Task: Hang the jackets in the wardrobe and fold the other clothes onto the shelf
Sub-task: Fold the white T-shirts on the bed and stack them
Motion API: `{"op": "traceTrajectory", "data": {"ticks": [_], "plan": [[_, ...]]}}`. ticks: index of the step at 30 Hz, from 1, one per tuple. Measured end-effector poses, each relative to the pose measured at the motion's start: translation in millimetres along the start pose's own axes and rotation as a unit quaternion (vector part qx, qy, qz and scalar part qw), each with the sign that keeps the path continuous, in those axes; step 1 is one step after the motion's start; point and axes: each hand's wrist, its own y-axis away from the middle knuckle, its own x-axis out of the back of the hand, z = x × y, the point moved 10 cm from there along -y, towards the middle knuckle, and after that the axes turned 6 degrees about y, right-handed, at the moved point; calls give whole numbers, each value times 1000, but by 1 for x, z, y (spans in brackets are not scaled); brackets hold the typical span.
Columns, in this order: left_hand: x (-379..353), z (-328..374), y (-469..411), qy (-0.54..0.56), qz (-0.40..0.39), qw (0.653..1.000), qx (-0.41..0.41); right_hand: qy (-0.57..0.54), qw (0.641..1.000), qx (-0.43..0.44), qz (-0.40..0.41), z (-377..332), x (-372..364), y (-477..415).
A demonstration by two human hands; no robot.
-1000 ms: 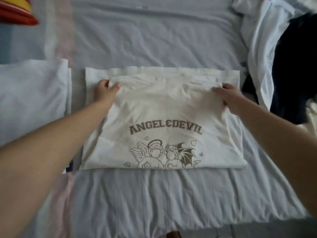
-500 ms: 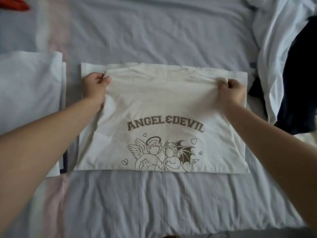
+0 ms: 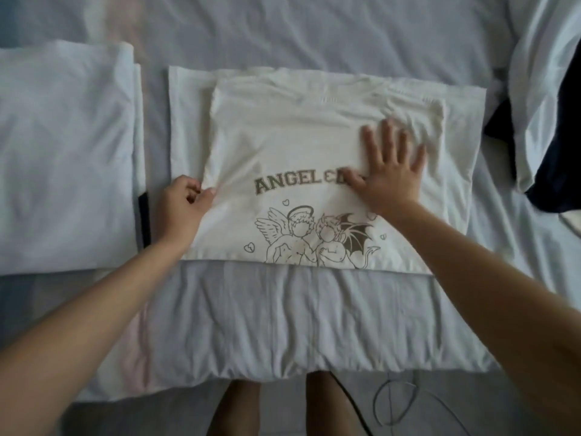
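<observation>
A cream T-shirt (image 3: 283,136) with an "ANGEL & DEVIL" print lies folded on the bed, print side up. My left hand (image 3: 184,212) pinches the shirt's left edge between thumb and curled fingers, beside the lettering. My right hand (image 3: 390,171) lies flat on the shirt with its fingers spread, pressing the cloth and covering the end of the lettering. The top layer's left edge sits inward of the layer beneath it.
A folded white garment (image 3: 63,152) lies to the left on the pale bedsheet (image 3: 283,319), with a dark item's edge (image 3: 144,221) under it. Loose white (image 3: 534,73) and navy (image 3: 559,165) clothes are heaped at the right. A cable (image 3: 393,404) lies on the floor by my legs.
Both hands let go of the shirt's top corners and came nearer. The left now pinches the left edge lower down; the right opened flat on the cloth. The view tilted downward.
</observation>
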Motion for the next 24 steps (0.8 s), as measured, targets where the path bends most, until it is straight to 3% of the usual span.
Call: {"op": "traceTrajectory", "data": {"ticks": [3, 9, 13, 15, 17, 19, 21, 24], "plan": [[15, -6, 22, -31, 35, 999, 11, -34, 991, -115, -51, 25, -7, 15], [38, -26, 59, -69, 39, 996, 27, -138, 981, -122, -54, 28, -42, 134], [51, -36, 71, -55, 37, 997, 29, -184, 952, -233, -72, 64, -73, 211], [53, -42, 71, -37, 29, 998, 48, -229, 923, -306, -36, 79, -72, 232], [53, -49, 74, -43, 22, 997, 56, -315, 842, -436, 42, 102, -65, 250], [55, -57, 80, -52, 33, 994, 89, -446, 709, -541, 83, 118, -76, 264], [54, -60, 89, -26, 47, 989, 136, -579, 581, -567, 81, 120, -92, 265], [54, -69, 98, 127, 98, 962, 219, -695, 478, -537, 24, 111, -105, 244]]}}
